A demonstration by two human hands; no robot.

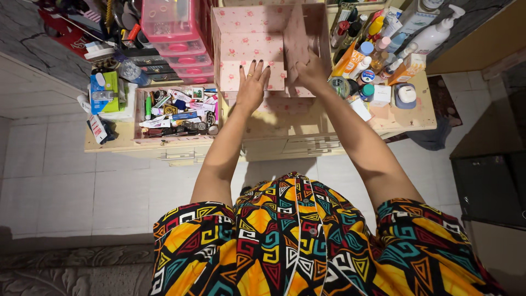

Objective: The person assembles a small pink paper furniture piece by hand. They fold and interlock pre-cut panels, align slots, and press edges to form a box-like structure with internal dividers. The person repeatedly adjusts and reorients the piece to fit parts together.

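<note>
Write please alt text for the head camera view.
Both hands rest on a pink floral organiser box on a dresser: left hand flat on its front, right hand at a side panel. Bottles stand to the right.

Box (249,41) mid-dresser (408,118); tray (175,112) left; bottles (383,44), seemingly upright, right

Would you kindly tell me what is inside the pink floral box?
The pink floral box looks empty: only patterned walls show. The left hand rests on its front panel, the right hand hides part.
</note>
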